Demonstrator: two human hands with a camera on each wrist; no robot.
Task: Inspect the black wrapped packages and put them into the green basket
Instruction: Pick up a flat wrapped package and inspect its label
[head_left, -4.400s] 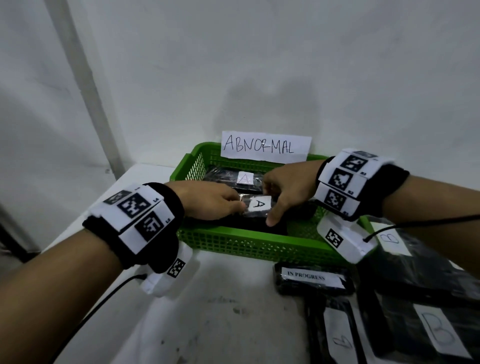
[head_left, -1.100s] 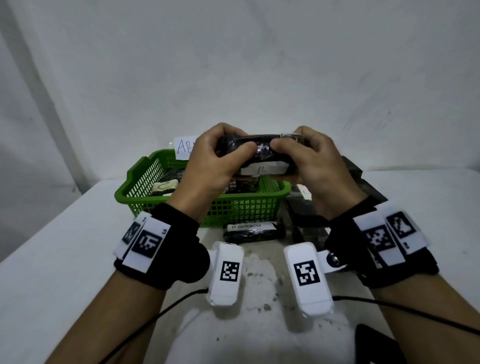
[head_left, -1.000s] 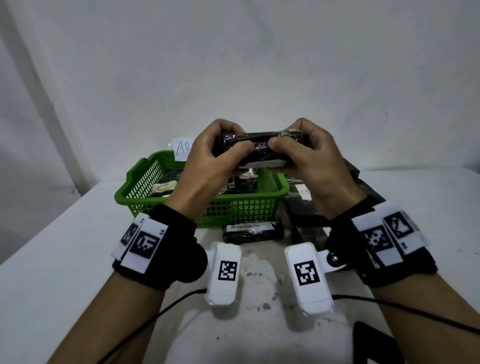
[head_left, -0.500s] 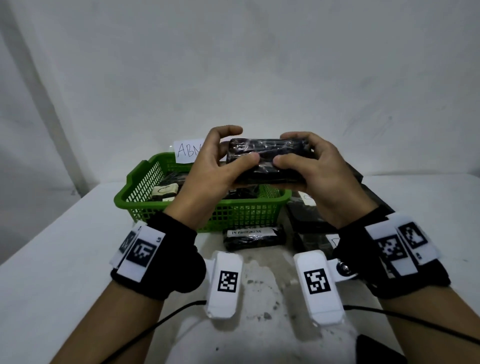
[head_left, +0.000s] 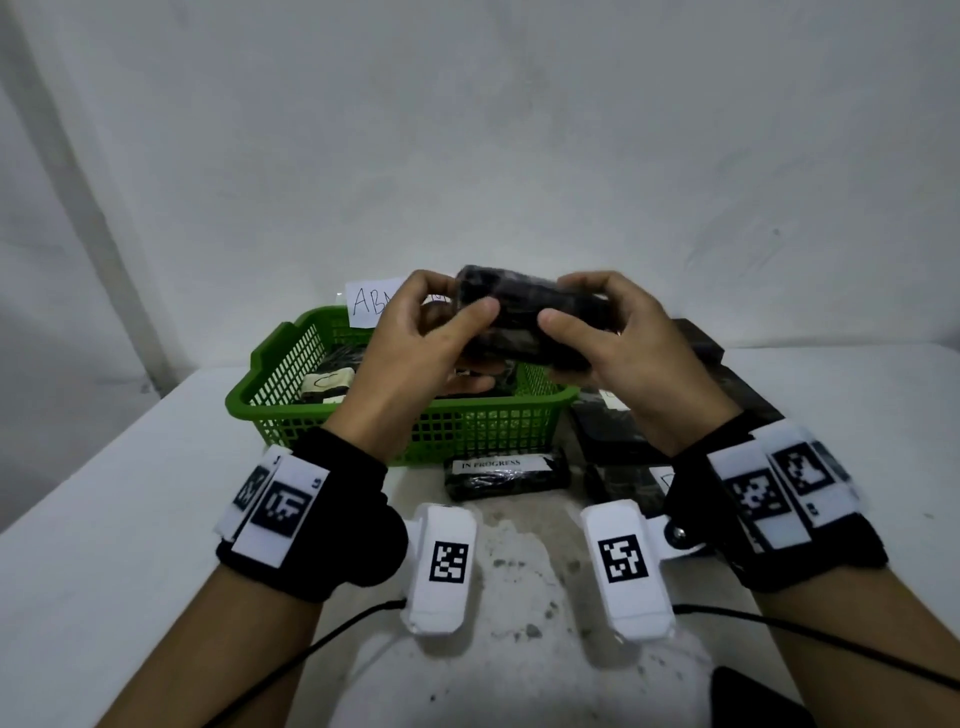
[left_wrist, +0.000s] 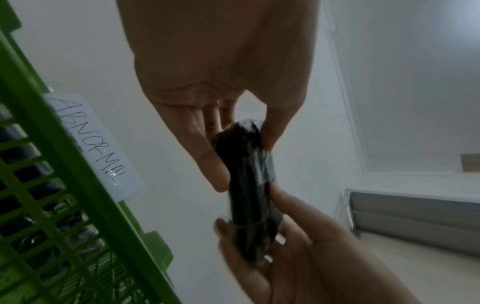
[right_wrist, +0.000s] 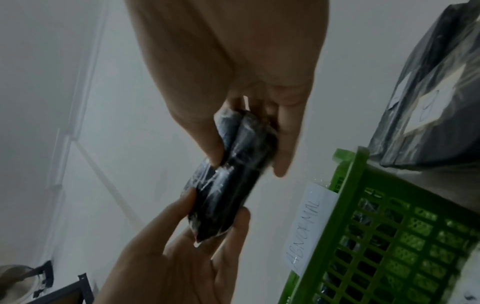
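A black wrapped package (head_left: 524, 322) hangs in the air above the green basket (head_left: 467, 431), held between both hands. My left hand (head_left: 441, 332) pinches its left end with thumb in front and fingers behind. My right hand (head_left: 587, 332) grips its right end the same way. The left wrist view shows the package (left_wrist: 249, 191) end-on between my left hand (left_wrist: 241, 156) and the other hand below. In the right wrist view the package (right_wrist: 231, 181) lies between my right hand (right_wrist: 246, 148) and the left hand below. Several black packages lie inside the basket (right_wrist: 405, 242).
A paper sign reading ABNORMAL (head_left: 371, 304) stands on the basket's back rim (left_wrist: 52, 156). A black package labelled IN PROGRESS (head_left: 504, 475) lies in front of the basket. More black packages (head_left: 623, 441) are piled to the right. The white table (head_left: 104, 519) meets a white wall behind.
Both hands have turned the package about its long axis; its white label, seen a second ago, has rolled out of sight. The hands have sunk slightly.
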